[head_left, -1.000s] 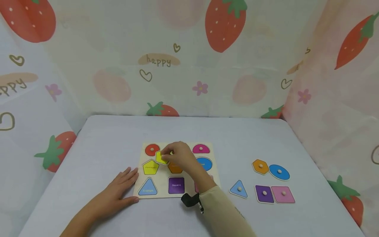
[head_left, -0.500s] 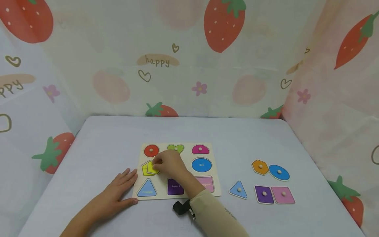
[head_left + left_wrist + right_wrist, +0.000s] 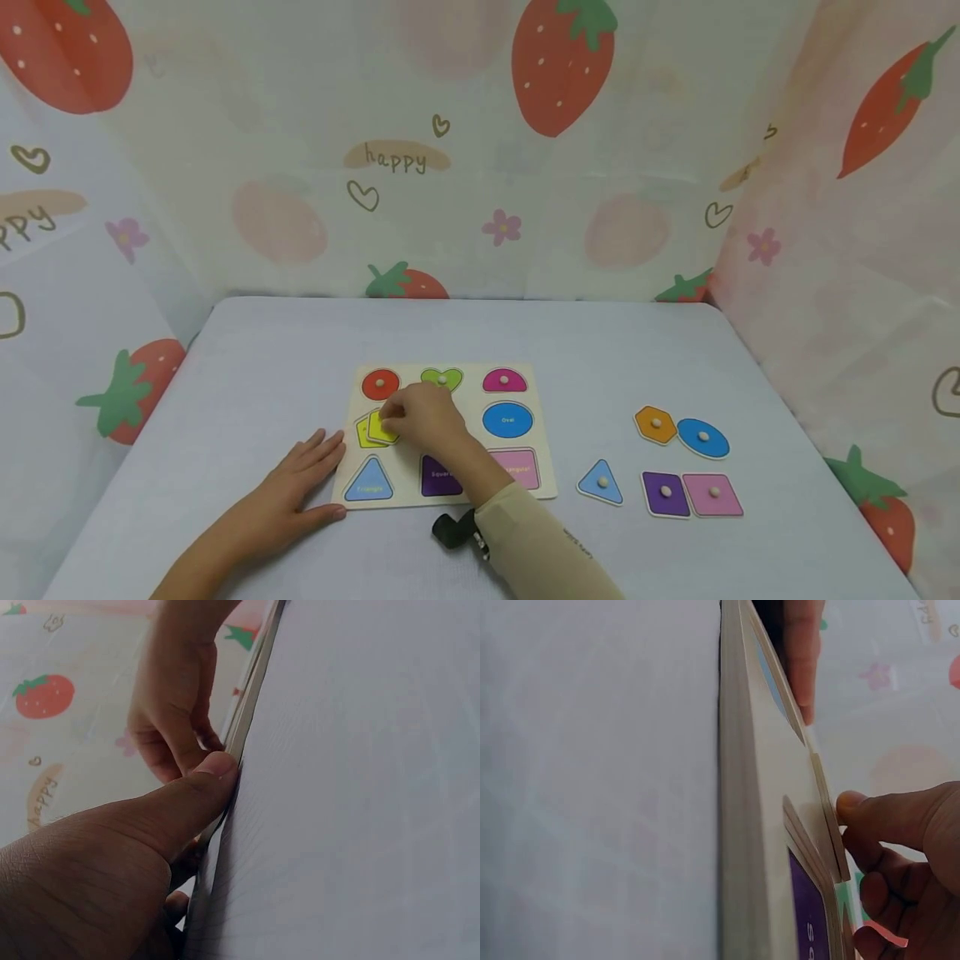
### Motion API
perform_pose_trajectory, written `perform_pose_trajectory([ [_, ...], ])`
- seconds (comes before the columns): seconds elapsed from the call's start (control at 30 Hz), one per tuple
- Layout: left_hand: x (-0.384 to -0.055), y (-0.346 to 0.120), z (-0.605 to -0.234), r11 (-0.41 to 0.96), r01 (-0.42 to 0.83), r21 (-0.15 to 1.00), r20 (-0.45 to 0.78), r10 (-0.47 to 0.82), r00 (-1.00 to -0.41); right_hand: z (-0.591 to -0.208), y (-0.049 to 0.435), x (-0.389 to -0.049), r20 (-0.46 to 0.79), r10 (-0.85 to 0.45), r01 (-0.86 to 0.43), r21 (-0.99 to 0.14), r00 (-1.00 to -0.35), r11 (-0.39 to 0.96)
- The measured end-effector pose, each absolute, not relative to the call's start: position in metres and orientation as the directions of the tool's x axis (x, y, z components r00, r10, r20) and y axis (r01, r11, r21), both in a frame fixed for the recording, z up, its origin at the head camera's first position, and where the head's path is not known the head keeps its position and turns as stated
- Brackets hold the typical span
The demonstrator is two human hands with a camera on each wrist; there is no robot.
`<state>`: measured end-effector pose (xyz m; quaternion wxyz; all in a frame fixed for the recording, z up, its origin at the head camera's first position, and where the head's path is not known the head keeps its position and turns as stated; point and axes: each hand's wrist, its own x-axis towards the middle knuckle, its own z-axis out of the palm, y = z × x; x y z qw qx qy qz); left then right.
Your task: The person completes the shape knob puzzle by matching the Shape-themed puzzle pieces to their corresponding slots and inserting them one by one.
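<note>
A cream shape-puzzle board (image 3: 406, 492) lies on the white table in the head view. My right hand (image 3: 426, 417) pinches a yellow pentagon piece (image 3: 378, 431) over the left of the board's middle row. The piece partly covers the yellow pentagon recess (image 3: 363, 434) and sits offset to its right. In the right wrist view, the piece (image 3: 829, 821) shows edge-on, slightly tilted, against the thumb and fingers. My left hand (image 3: 300, 483) rests at the board's left edge with its fingers spread. The red circle (image 3: 380, 384), green heart (image 3: 442, 379) and magenta semicircle (image 3: 505, 380) pieces fill the top row.
Right of the board lie a light-blue triangle (image 3: 602, 482), an orange hexagon (image 3: 656, 424), a blue oval (image 3: 703, 437), a purple square (image 3: 665, 494) and a pink rectangle (image 3: 713, 494), all knobbed. Printed fabric walls (image 3: 480, 183) stand behind and at both sides.
My right hand has carried the yellow pentagon piece left and toward me, from between the upper rows onto the pentagon recess. The green heart has come into view. My left hand stays put.
</note>
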<state>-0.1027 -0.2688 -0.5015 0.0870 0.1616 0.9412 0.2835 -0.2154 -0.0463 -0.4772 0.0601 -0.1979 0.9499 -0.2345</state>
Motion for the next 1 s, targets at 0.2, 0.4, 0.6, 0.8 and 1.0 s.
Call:
perform_pose_trajectory([
  [0.2, -0.102, -0.268, -0.502, 0.792, 0.248, 0.558, -0.080, 0.349, -0.934, -0.477, -0.046, -0.216, -0.030, -0.408, -0.347, -0.473, -0.913, 0.810],
  [0.4, -0.103, -0.268, -0.502, 0.795, 0.247, 0.554, -0.082, 0.347, -0.934, -0.476, -0.044, -0.215, -0.035, -0.415, -0.347, -0.488, -0.909, 0.801],
  [0.6, -0.103, -0.270, -0.502, 0.791, 0.248, 0.559, -0.078, 0.348, -0.934, -0.473, -0.046, -0.214, -0.050, -0.409, -0.331, -0.503, -0.911, 0.799],
  [0.8, -0.103, -0.271, -0.505, 0.783, 0.263, 0.564, -0.064, 0.359, -0.931, -0.473, -0.052, -0.211, -0.057, -0.413, -0.336, -0.484, -0.909, 0.808],
  [1.0, -0.104, -0.271, -0.506, 0.783, 0.260, 0.565, -0.065, 0.356, -0.932, -0.469, -0.057, -0.211, -0.039, -0.452, -0.388, -0.453, -0.891, 0.803],
])
